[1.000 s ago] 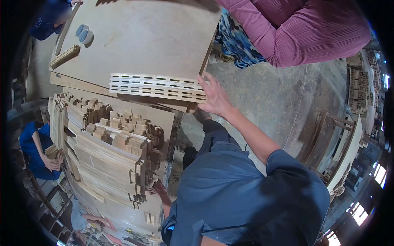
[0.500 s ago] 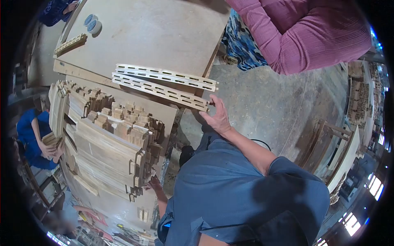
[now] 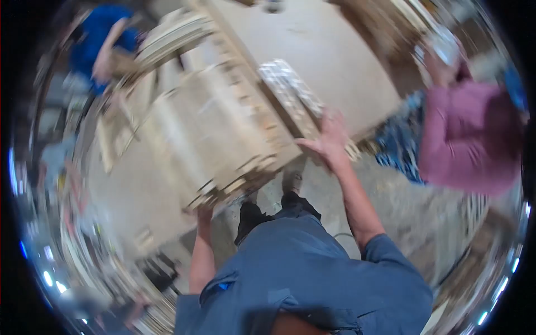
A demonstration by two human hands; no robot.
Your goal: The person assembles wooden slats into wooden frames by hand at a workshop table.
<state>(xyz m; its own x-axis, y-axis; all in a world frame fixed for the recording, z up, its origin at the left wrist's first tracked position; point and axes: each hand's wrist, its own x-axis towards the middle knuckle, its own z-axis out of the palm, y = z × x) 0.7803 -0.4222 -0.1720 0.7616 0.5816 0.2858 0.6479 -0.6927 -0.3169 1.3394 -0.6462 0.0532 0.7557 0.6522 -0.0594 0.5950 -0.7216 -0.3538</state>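
My right hand (image 3: 328, 139) reaches over the near ends of two slotted wooden strips (image 3: 291, 96), thumb and fingers spread apart. The strips lie slantwise at the table edge, and the picture is smeared by motion. My left hand (image 3: 204, 211) is at the near edge of a big stack of wooden pieces (image 3: 223, 117); its fingers are mostly hidden under or behind the stack, so its grip cannot be made out.
A pale tabletop (image 3: 329, 50) lies beyond the strips. At the right stands a person in a pink top (image 3: 472, 134). Another person in blue (image 3: 106, 44) is at the upper left, beside the stack. A board (image 3: 134, 206) extends under the stack.
The view has turned, so the stack and strips appear rotated and the pink-clad person sits lower right. My right hand's fingers are spread wider over the strips; my left hand remains at the stack's edge.
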